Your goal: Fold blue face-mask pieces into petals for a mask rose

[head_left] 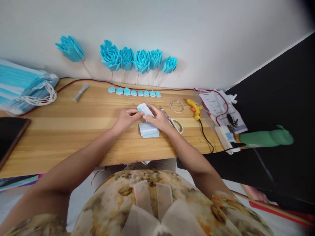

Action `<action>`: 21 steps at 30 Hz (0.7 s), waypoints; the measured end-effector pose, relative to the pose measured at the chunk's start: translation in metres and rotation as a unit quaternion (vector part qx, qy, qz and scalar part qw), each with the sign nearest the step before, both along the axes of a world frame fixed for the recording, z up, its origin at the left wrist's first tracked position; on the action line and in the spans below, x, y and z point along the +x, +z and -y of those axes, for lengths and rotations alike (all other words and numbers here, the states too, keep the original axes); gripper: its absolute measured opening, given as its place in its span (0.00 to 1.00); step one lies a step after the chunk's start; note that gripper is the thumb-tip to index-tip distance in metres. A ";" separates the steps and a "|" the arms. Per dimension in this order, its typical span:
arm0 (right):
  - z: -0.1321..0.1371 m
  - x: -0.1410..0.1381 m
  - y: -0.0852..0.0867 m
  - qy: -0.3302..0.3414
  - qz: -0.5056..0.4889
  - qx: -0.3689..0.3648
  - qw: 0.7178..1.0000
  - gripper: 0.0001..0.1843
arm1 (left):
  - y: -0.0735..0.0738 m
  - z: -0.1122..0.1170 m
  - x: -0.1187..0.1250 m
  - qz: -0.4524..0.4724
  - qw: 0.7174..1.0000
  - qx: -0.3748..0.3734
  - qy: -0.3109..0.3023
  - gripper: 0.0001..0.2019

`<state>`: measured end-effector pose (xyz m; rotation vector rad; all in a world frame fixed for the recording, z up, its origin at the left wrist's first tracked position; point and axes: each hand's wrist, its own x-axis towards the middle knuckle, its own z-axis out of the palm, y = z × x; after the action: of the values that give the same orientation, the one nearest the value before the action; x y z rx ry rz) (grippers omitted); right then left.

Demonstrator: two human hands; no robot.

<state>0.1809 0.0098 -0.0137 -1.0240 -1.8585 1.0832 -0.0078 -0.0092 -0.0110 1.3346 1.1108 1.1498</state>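
Between my two hands is a small piece of white and light-blue mask fabric, partly folded. My left hand pinches its lower left corner with thumb and fingers. On the other side, my right hand grips its right edge, thumb in front and fingers behind. Just below on the wooden table lies a stack of cut fabric pieces, white and pale blue. Scissors with white handles lie beside my right hand, their blades partly hidden by it. Behind my hands runs a row of several small folded blue petals.
Several blue fabric flowers on sticks lean at the wall. A bag of masks, a bundle of ties and a dark tablet lie left. A tape ring, yellow glue gun, power strip and green bottle are right.
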 end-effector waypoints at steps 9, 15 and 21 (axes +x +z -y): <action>0.001 0.002 0.006 0.013 0.055 0.019 0.998 0.31 | -0.004 -0.004 -0.002 0.089 0.995 -0.036 0.013 0.16; 0.000 0.003 0.003 0.006 0.049 0.015 0.999 0.32 | -0.001 -0.002 -0.003 0.116 0.992 -0.051 -0.021 0.20; 0.001 0.003 0.005 -0.032 0.069 0.034 0.997 0.32 | 0.001 0.000 -0.002 0.028 0.997 -0.045 -0.050 0.22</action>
<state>0.1839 0.0088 -0.0087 -1.1351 -1.9450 0.9256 -0.0096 -0.0094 -0.0096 1.2676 1.0317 1.0450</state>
